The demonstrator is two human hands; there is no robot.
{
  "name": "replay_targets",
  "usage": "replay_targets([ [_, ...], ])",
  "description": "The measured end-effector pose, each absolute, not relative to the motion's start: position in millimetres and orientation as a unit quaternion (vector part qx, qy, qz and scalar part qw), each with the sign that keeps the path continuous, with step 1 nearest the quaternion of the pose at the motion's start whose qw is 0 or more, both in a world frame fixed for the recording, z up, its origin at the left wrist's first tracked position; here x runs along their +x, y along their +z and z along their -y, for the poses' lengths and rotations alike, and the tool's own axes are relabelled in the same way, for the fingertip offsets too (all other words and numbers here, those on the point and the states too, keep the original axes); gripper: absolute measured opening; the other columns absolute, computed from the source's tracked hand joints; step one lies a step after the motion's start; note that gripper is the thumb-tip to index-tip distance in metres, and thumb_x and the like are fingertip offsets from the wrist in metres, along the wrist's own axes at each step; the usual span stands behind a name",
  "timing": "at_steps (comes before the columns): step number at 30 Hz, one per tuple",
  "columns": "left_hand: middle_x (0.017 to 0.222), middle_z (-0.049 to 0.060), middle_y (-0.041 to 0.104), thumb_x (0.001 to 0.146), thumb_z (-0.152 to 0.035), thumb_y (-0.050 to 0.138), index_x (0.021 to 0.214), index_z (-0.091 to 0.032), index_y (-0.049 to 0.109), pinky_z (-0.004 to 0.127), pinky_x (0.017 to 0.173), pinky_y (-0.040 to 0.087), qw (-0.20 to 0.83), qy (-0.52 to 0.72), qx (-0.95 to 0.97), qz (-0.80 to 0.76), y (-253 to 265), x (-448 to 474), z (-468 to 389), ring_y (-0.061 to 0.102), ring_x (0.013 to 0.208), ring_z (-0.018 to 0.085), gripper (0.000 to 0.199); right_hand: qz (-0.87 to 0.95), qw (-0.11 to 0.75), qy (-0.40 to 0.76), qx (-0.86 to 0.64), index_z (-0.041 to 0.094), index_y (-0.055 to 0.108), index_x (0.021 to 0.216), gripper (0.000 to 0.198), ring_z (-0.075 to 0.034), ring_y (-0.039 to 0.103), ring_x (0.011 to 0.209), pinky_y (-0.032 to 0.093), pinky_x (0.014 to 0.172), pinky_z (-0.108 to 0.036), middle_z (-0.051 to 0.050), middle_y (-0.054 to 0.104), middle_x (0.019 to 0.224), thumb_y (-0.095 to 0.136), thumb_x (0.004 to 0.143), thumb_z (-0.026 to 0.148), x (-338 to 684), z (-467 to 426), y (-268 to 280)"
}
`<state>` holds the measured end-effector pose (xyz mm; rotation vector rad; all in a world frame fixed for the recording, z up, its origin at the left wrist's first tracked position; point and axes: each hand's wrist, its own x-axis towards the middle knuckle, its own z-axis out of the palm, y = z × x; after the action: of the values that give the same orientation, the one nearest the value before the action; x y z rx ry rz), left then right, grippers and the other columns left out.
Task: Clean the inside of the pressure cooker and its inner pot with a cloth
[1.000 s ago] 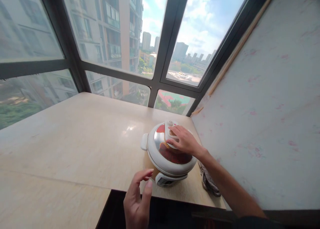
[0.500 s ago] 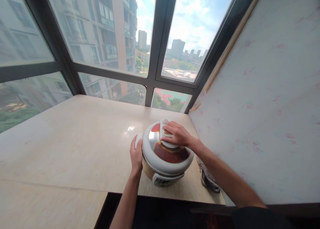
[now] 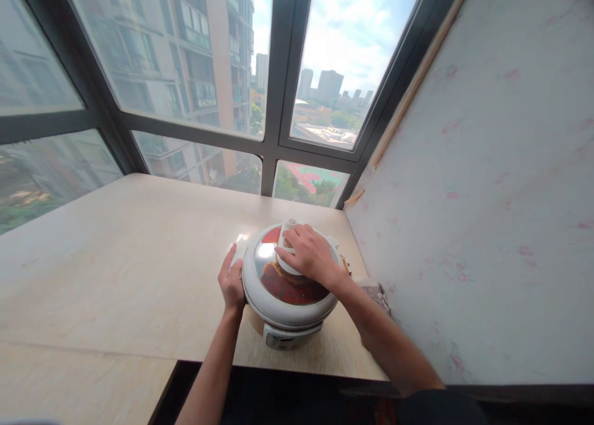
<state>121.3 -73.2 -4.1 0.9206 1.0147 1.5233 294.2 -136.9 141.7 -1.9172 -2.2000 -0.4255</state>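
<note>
Cooker [image 3: 290, 312] sat on the counter [image 3: 116, 258] near the wall [image 3: 487, 196]; hands apart, left hand [image 3: 231, 283] clamped on the side handle [image 3: 239, 254], right hand [image 3: 309, 250] curled over the lid handle [image 3: 281, 238]. Best bet: left bracing firmly, right keeping force level so nothing tipped

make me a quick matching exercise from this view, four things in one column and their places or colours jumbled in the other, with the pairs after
Things
1. left hand
2. right hand
3. window frame
4. wall

Places or colours
A. whitish with pink marks
B. on top of the lid of the cooker
C. dark grey
D. at the side handle of the cooker

Right pairs: 1-D, 2-B, 3-C, 4-A
</note>
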Motion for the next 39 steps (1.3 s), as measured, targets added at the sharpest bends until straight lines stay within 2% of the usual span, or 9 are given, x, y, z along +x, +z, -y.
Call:
replay_targets([
  [5,0.094,0.009,0.073,0.076,-0.043,0.065,0.137,-0.007,0.063,0.029,0.066,0.051,0.527,0.621,0.369,-0.448,4,121,75,0.061,0.071,0.017,0.070,0.714,0.108,-0.132,-0.679,0.017,0.067,0.100,0.036,-0.027,0.057,0.099,0.045,0.083,-0.035,-0.011,0.065,0.101,0.051,0.103,0.050,286,138,143],
  [10,0.101,0.010,0.072,0.073,-0.046,0.064,0.134,-0.009,0.065,0.028,0.069,0.049,0.516,0.624,0.373,-0.453,7,121,75,0.061,0.077,0.018,0.072,0.691,0.124,-0.118,-0.702,0.017,0.068,0.101,0.031,-0.026,0.057,0.102,0.045,0.088,-0.035,-0.011,0.066,0.102,0.053,0.103,0.044,281,139,145],
  [16,0.074,0.003,0.065,0.072,-0.046,0.062,0.136,-0.004,0.063,0.027,0.055,0.042,0.514,0.617,0.397,-0.445,13,120,78,0.050,0.058,0.014,0.076,0.688,0.135,-0.116,-0.704,0.016,0.068,0.102,0.033,-0.026,0.058,0.102,0.046,0.086,-0.035,-0.011,0.067,0.104,0.055,0.102,0.046,282,139,145],
  [18,0.080,0.006,0.068,0.072,-0.046,0.062,0.133,-0.004,0.066,0.027,0.056,0.043,0.500,0.622,0.406,-0.445,15,120,78,0.053,0.061,0.015,0.074,0.696,0.135,-0.112,-0.696,0.016,0.068,0.101,0.033,-0.026,0.058,0.103,0.047,0.086,-0.034,-0.012,0.067,0.105,0.056,0.101,0.047,285,139,144],
  [21,0.105,0.014,0.073,0.072,-0.044,0.063,0.125,-0.003,0.071,0.029,0.067,0.051,0.470,0.640,0.421,-0.439,17,119,78,0.063,0.078,0.020,0.068,0.718,0.131,-0.106,-0.675,0.016,0.068,0.102,0.033,-0.026,0.058,0.105,0.048,0.086,-0.034,-0.011,0.067,0.105,0.057,0.101,0.048,291,138,145],
  [22,0.108,0.015,0.073,0.072,-0.044,0.063,0.123,-0.003,0.071,0.029,0.068,0.051,0.466,0.643,0.423,-0.436,17,119,78,0.064,0.080,0.021,0.066,0.725,0.130,-0.103,-0.669,0.017,0.069,0.102,0.033,-0.026,0.058,0.106,0.048,0.086,-0.034,-0.011,0.067,0.105,0.057,0.101,0.047,292,138,145],
  [28,0.087,0.009,0.073,0.071,-0.045,0.063,0.132,-0.003,0.066,0.027,0.059,0.047,0.506,0.629,0.411,-0.423,13,119,77,0.057,0.063,0.016,0.074,0.743,0.108,-0.083,-0.656,0.017,0.069,0.105,0.028,-0.026,0.057,0.109,0.048,0.086,-0.033,-0.012,0.067,0.106,0.057,0.101,0.042,296,137,152],
  [34,0.101,0.015,0.074,0.071,-0.046,0.063,0.123,-0.002,0.070,0.029,0.063,0.048,0.470,0.646,0.426,-0.425,14,120,77,0.062,0.073,0.019,0.069,0.751,0.090,-0.082,-0.649,0.017,0.070,0.105,0.027,-0.024,0.058,0.105,0.048,0.086,-0.032,-0.012,0.066,0.105,0.056,0.102,0.039,298,137,154],
  [39,0.072,0.005,0.067,0.069,-0.045,0.064,0.134,0.002,0.062,0.026,0.052,0.039,0.515,0.630,0.409,-0.412,17,119,79,0.049,0.054,0.013,0.080,0.791,0.094,-0.089,-0.598,0.018,0.069,0.104,0.027,-0.023,0.058,0.103,0.047,0.082,-0.030,-0.010,0.066,0.105,0.058,0.101,0.042,307,132,151],
])
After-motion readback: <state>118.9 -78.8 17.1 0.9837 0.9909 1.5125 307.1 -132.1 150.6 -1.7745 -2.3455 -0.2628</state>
